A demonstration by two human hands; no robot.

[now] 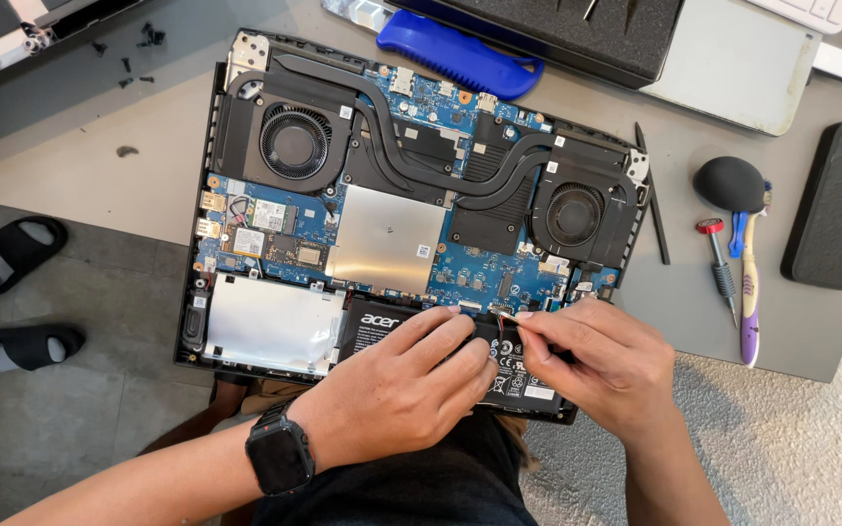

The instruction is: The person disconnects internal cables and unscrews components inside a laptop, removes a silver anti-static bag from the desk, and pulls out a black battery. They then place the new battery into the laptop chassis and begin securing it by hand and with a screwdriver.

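Looks to me like a home repair bench, not a proper lab. I see an opened laptop (411, 209) with fans and board exposed on a grey mat (762, 321), loose screws (138, 49) far left, a foam-lined tool case (557, 34) far side, a precision screwdriver (720, 268), dust blower (730, 183) and toothbrush (750, 292) right. Tiled floor (60, 429) left, carpet (791, 448) near right, someone's socked feet (21, 292).

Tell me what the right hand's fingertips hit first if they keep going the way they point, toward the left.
Likely the left hand: the right hand pinches the thin battery cable pointing left, and the left fingertips lie right there on the black battery. Relative height unclear.
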